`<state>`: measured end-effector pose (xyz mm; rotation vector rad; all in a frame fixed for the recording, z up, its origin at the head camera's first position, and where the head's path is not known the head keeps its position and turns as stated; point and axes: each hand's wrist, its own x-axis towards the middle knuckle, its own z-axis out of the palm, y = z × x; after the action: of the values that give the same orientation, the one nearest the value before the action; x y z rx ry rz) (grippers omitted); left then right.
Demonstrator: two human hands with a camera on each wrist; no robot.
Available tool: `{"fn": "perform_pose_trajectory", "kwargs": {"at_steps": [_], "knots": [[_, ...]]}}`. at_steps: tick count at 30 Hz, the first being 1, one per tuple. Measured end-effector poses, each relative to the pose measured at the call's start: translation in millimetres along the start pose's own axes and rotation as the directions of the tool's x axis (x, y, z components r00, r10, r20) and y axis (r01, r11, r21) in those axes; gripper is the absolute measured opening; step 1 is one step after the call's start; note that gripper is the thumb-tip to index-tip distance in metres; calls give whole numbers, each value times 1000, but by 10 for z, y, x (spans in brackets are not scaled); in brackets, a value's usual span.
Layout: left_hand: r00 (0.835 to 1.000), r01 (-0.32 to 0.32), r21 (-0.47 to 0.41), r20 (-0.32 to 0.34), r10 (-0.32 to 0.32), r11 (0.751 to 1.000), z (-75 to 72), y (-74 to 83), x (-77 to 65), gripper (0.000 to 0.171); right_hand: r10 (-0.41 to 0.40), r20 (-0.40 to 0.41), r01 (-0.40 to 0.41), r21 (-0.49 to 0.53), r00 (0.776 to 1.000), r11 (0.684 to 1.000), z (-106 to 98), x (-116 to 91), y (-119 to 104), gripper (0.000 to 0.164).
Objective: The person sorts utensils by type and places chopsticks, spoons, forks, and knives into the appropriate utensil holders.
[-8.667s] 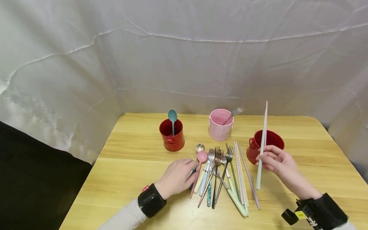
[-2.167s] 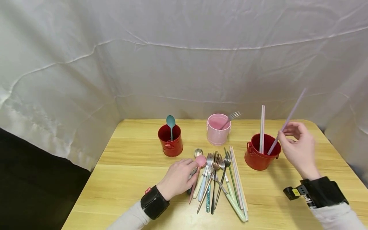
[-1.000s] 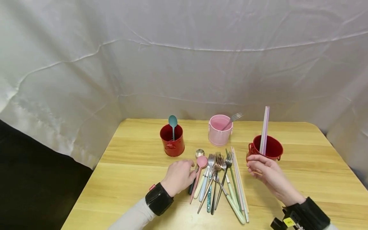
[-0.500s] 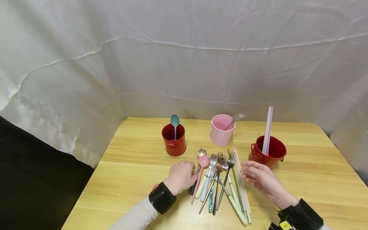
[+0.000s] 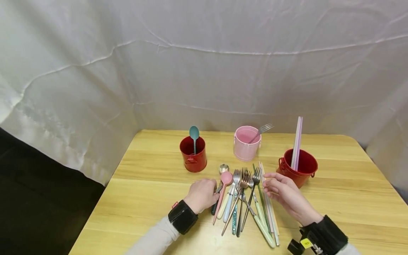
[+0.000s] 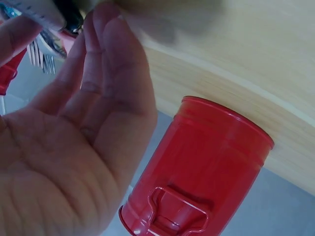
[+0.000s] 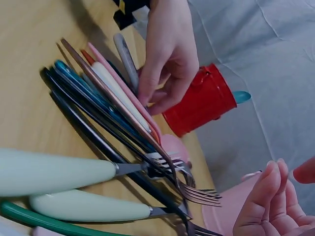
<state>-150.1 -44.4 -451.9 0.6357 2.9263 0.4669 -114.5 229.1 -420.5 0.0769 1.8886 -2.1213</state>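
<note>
At the left edge of a cutlery pile, my left hand (image 5: 201, 195) pinches a dark-handled utensil (image 5: 214, 207) near its metal neck; its head is hidden under the fingers. A pink spoon (image 5: 226, 177) lies right beside these fingertips. My right hand (image 5: 285, 194), fingers relaxed and holding nothing, hovers at the pile's right side by the chopsticks (image 5: 271, 216). In the right wrist view, its thumb and fingers stand apart. Several forks (image 5: 244, 180) and pale green handles (image 5: 264, 232) lie between the hands. Upright chopsticks (image 5: 296, 141) lean in the right red bucket (image 5: 294, 176).
A left red bucket (image 5: 195, 163) holds a teal spoon (image 5: 194, 132). At the back middle, a pink bucket (image 5: 244, 150) has a fork (image 5: 263, 129) sticking out. Grey cloth (image 5: 204, 78) hangs behind the wooden table (image 5: 140, 198).
The right hand put chopsticks, lastly a purple one, into the right bucket, released them and moved left and down to the pile. The left hand stays at the pile's left edge.
</note>
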Motion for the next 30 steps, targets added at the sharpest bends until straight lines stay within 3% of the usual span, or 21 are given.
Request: {"fn": "perform_pose_trajectory", "kwargs": {"at_steps": [8,13,18,27,30], "knots": [[999,-2,1,43,2,1000,13,61,47,20,-133,-25,129,-142,991,982,64,69,29,29],[1000,20,-5,14,-20,1000,36,115,56,29,-220,-10,216,-143,976,966,90,83,-19,28],[997,72,-2,8,-72,997,59,156,86,29,-307,11,307,-82,952,948,91,81,-67,24],[992,128,-36,-18,-129,991,109,165,135,28,-338,33,340,-84,940,937,133,126,-145,25],[992,119,-69,-26,-121,991,115,133,149,24,-338,33,340,-96,941,936,156,154,-162,25]]}}
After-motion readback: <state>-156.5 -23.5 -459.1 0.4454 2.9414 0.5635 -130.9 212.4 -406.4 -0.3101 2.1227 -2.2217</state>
